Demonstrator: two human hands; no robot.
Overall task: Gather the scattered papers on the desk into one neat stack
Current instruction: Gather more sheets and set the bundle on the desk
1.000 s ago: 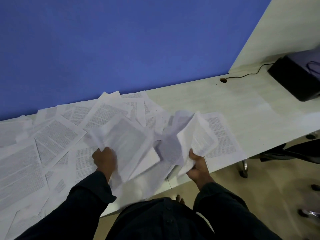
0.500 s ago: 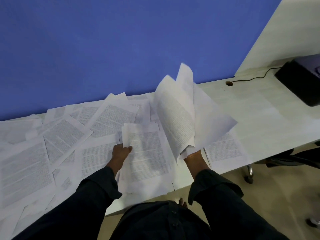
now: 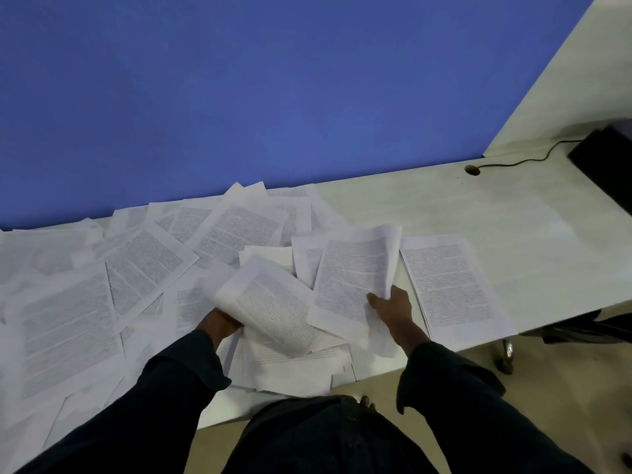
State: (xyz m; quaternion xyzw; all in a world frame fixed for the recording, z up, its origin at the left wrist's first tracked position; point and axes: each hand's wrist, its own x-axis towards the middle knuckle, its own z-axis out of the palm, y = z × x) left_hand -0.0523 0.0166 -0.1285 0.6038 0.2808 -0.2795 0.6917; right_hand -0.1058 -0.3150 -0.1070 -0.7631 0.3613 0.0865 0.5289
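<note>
Printed white papers (image 3: 102, 285) lie scattered over the left half of the pale desk (image 3: 496, 213). My left hand (image 3: 219, 323) grips a curled sheet (image 3: 270, 306), lifted above a loose pile at the desk's front edge. My right hand (image 3: 393, 307) pinches the lower right corner of a small bundle of sheets (image 3: 355, 275), thumb on top, the bundle resting low over the desk. One printed sheet (image 3: 448, 285) lies flat just right of that hand.
A blue partition (image 3: 273, 97) backs the desk. A black box (image 3: 608, 162) with a cable sits at the far right, near a cable hole (image 3: 472, 170). A chair's wheel (image 3: 506, 354) shows below the desk's right front edge.
My right hand has brought its raised sheets down onto the desk. My left hand has lifted and curled a sheet from the pile in front of me.
</note>
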